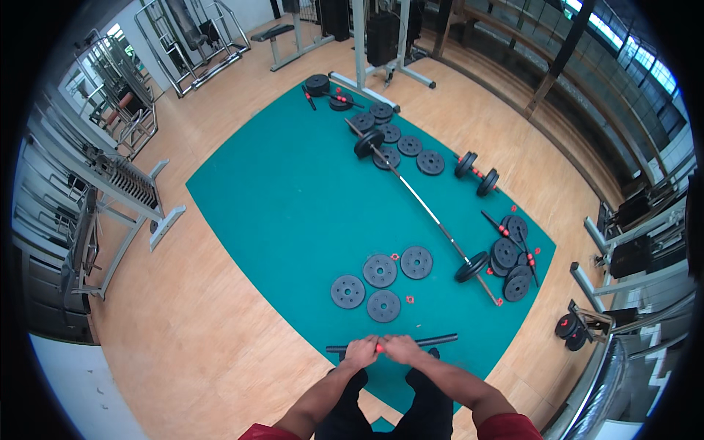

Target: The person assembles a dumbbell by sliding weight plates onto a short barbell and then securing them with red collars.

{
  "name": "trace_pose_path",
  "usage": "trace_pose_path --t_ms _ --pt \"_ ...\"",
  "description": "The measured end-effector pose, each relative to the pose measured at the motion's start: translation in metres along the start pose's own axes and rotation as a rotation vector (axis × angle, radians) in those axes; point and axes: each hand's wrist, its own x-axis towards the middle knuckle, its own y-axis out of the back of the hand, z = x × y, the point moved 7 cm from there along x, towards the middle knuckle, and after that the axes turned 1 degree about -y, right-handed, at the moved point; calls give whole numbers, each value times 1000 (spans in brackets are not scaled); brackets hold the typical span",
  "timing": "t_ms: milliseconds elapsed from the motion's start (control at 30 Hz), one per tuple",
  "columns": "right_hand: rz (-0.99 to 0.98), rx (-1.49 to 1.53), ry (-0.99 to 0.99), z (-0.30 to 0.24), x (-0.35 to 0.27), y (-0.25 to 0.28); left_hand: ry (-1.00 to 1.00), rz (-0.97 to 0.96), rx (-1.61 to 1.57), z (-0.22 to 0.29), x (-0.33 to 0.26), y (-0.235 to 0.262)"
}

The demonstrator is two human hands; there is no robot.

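Note:
In front of my knees I hold a short black dumbbell bar [441, 339] crosswise, low over the green mat [271, 191]. My left hand [361, 353] is closed around it left of its middle. Close beside it, my right hand [400, 349] is closed on the same bar. A bit of red, perhaps a collar [379, 348], shows between the hands. Just beyond the bar several black weight plates lie flat, among them a near plate [383, 306] and a left plate [347, 291]. Two red star collars lie by them, one near collar [410, 299] and one farther collar [394, 257].
A long barbell [422, 198] with a plate near each end crosses the mat's right side. Past it lie a loaded dumbbell [477, 174], a plate pile [506, 253] with short bars, and more plates [409, 145]. Gym machines [132, 191] stand around the wooden floor [169, 293].

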Motion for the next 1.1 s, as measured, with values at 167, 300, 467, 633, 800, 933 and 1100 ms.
trace_pose_path --t_ms 167,300,467,633,800,933,1100 --pt "-63 -105 -173 -79 -23 80 162 172 -216 13 -127 119" --pt "129 -262 -128 -100 -4 138 247 150 -190 -14 -149 172" --pt "341 -263 -116 -138 48 199 274 122 -77 -25 -104 241" --pt "565 -201 -275 -119 89 281 362 112 -118 -70 -65 307" --pt "641 -72 -532 18 147 300 626 143 -290 -184 -19 332" --pt "273 101 -1097 156 148 279 853 242 -409 -280 -19 340" --pt "293 280 -1179 199 183 370 1204 383 -529 -392 -42 370"
